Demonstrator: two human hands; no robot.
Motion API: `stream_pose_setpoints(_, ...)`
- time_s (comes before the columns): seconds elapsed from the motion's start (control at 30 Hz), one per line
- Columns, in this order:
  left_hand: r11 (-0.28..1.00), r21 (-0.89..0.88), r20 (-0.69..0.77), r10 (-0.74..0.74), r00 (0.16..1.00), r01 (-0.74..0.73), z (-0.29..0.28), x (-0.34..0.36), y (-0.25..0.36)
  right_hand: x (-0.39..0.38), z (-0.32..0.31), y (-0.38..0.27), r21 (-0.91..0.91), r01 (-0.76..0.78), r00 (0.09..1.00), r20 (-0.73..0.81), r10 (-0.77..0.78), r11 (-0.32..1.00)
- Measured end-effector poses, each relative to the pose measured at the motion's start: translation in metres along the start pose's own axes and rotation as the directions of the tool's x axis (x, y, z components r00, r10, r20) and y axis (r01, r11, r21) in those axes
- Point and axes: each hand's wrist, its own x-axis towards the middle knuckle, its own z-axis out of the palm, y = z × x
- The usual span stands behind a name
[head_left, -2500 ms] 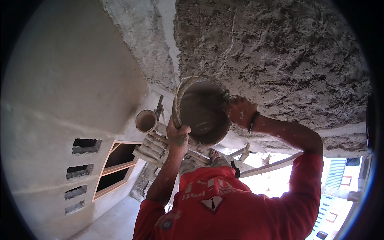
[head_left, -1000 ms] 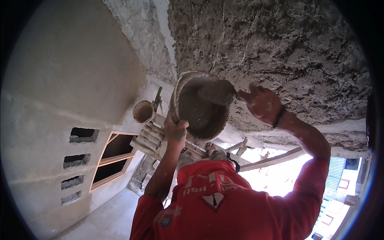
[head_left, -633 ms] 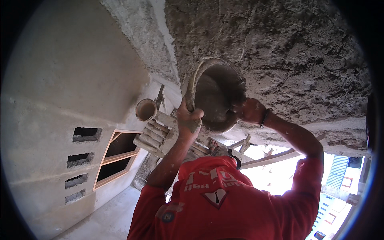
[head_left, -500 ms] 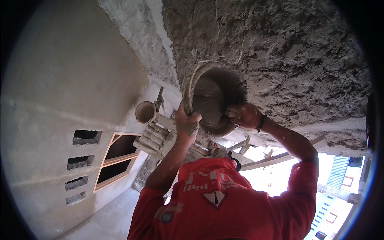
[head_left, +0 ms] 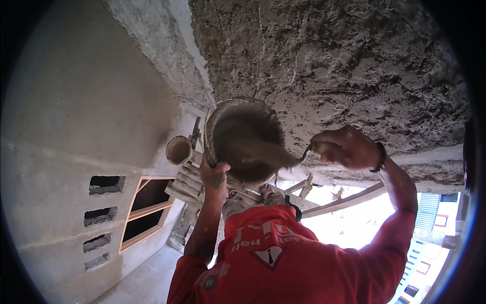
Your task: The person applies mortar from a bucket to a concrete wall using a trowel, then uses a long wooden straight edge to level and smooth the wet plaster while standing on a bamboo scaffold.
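Observation:
My left hand (head_left: 214, 175) grips the near-left rim of a mortar-smeared bucket (head_left: 208, 130), its thumb over the edge. The bucket is tilted so that its dark inside shows, with wet grey mortar in it. To its right, my right hand (head_left: 349, 147) is closed around the handle of a trowel (head_left: 305, 154), whose bent neck shows by the fingers. Grey mortar (head_left: 271, 153) covers the blade, which is smeared by motion and reaches over the bucket's opening. Just beyond both hands is a rough plastered wall (head_left: 349, 66).
A second, smaller bucket (head_left: 179, 150) stands at the left by wooden planks (head_left: 185, 188). My feet (head_left: 266, 189) are on the scaffold below. On the left, a smooth wall (head_left: 91, 101) has several vent openings and a wooden window frame (head_left: 147, 212). A pole (head_left: 349, 201) slants at the right.
The bucket and my left hand have shifted left and slightly down. My right hand has come out of the bucket's mouth to the right, and the mortar-covered trowel now shows.

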Motion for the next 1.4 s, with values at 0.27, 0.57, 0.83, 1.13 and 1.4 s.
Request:
stream_pose_setpoints(0.27,0.997,0.043,-0.042,-0.059,0.997,0.061,-0.004,-0.006,-0.006,-0.014,-0.075,0.037,-0.12,-0.116,0.831,-0.555,0.03,0.986)
stream_pose_setpoints(0.57,0.999,0.03,0.064,0.015,0.998,-0.017,0.015,-0.006,-0.004,0.026,0.045,0.03,-0.231,-0.242,0.965,-0.16,0.208,0.942)
stream_pose_setpoints(0.83,0.994,0.074,0.099,0.079,0.992,-0.086,0.025,-0.012,0.015,0.068,0.134,0.073,-0.497,0.019,0.992,0.119,0.046,0.867)
stream_pose_setpoints(1.13,0.995,-0.04,0.08,0.098,0.992,-0.095,0.014,-0.004,0.03,0.066,0.134,0.045,0.095,-0.004,0.997,0.076,-0.003,0.996)
stream_pose_setpoints(1.4,0.992,-0.107,0.097,0.076,0.992,-0.066,0.017,-0.008,0.075,0.037,-0.002,-0.001,0.703,-0.113,0.978,-0.045,0.202,0.703)
